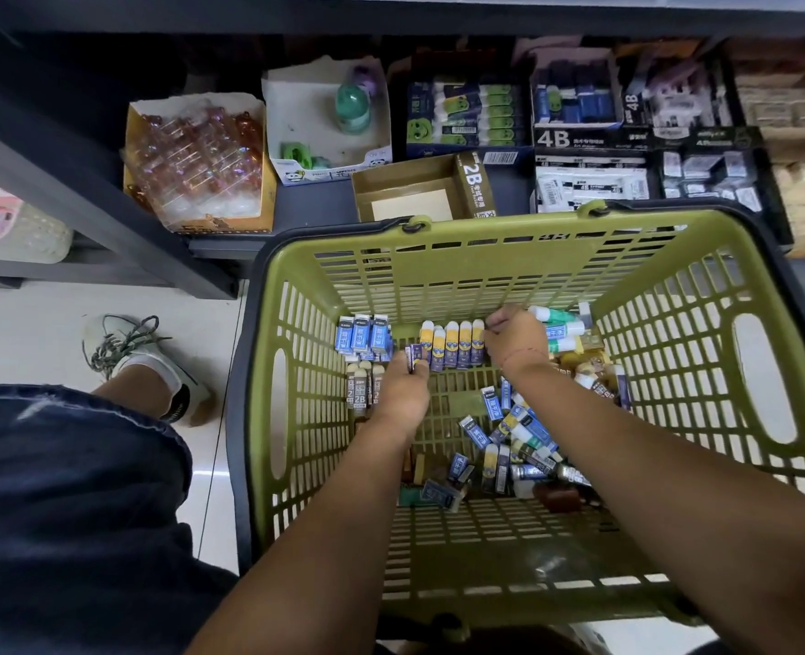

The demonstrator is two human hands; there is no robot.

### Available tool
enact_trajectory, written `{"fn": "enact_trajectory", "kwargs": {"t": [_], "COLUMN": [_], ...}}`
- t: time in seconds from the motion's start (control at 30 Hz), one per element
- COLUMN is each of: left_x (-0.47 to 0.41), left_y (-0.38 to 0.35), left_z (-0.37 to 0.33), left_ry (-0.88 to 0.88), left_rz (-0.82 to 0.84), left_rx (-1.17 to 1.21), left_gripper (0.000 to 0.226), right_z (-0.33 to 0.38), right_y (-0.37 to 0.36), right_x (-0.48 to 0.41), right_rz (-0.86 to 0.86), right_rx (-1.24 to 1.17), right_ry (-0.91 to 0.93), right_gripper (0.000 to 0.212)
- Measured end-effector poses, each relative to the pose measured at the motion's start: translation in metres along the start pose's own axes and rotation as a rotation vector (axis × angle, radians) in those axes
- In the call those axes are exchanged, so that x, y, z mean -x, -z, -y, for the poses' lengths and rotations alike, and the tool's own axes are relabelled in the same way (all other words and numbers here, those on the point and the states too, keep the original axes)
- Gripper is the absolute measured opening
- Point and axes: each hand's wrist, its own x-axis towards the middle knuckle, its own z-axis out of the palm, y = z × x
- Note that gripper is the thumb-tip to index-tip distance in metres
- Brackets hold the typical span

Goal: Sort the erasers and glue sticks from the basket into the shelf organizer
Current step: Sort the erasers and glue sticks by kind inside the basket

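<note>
Head view looks straight down into a green slatted basket (pixel 674 352) parked against a dark shelf (pixel 107 200). On the basket floor the stock is partly grouped: at ten o'clock stands a tight block of blue erasers (pixel 365 335), just below it a short row of 2B erasers (pixel 361 387), at twelve o'clock a neat row of yellow-and-purple erasers (pixel 457 345), and at one o'clock a few white-and-green glue sticks (pixel 559 323) lying on their sides. A loose heap of mixed erasers (pixel 518 442) sprawls from the centre toward five o'clock. On the shelf beyond, at twelve o'clock from the basket, an open brown 2B box (pixel 419 191) shows only its bare bottom; behind it sits a box of green-faced erasers (pixel 466 115), and at one o'clock a 4B box (pixel 575 106) with blue packs. The left hand (pixel 402 390) pinches one small purple eraser (pixel 412 359) at the fingertips, right at the nine o'clock end of the yellow-and-purple row. The right hand (pixel 516 338) is curled knuckles-up against the row's three o'clock end, between it and the glue sticks; I cannot tell whether it holds anything.
</note>
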Motion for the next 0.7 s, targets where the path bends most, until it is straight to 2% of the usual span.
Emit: {"fn": "enact_trajectory", "kwargs": {"t": [0.13, 0.23, 0.27, 0.37, 0.43, 0.57, 0.63, 0.7], "left_x": [-0.001, 0.001, 0.002, 0.004, 0.004, 0.004, 0.003, -0.001], "left_y": [0.006, 0.009, 0.009, 0.007, 0.006, 0.003, 0.0, -0.004], "left_z": [0.004, 0.008, 0.009, 0.01, 0.01, 0.005, 0.001, -0.003], "left_ry": [0.012, -0.019, -0.037, -0.099, -0.126, -0.162, -0.178, -0.166], "left_rz": [-0.023, -0.041, -0.035, 0.011, 0.033, -0.027, -0.057, -0.045], "left_rx": [0.056, 0.124, 0.148, 0.077, 0.054, 0.072, 0.001, -0.071], "left_gripper": [0.055, 0.052, 0.051, 0.042, 0.041, 0.029, 0.035, 0.046], "right_z": [0.0, 0.012, 0.017, 0.027, 0.025, 0.017, 0.012, 0.007], "right_y": [0.005, 0.012, 0.014, 0.017, 0.018, 0.026, 0.024, 0.017], "right_x": [0.003, 0.015, 0.021, 0.038, 0.042, 0.037, 0.034, 0.031], "right_rz": [0.035, 0.067, 0.147, 0.523, 0.602, 0.593, 0.474, 0.334], "right_rx": [0.056, 0.051, -0.002, -0.156, -0.174, -0.319, -0.457, -0.584], "right_ry": [0.04, 0.16, 0.202, 0.244, 0.249, 0.104, -0.03, -0.15], "right_gripper": [0.015, 0.016, 0.017, 0.023, 0.014, 0.004, 0.005, 0.017]}}
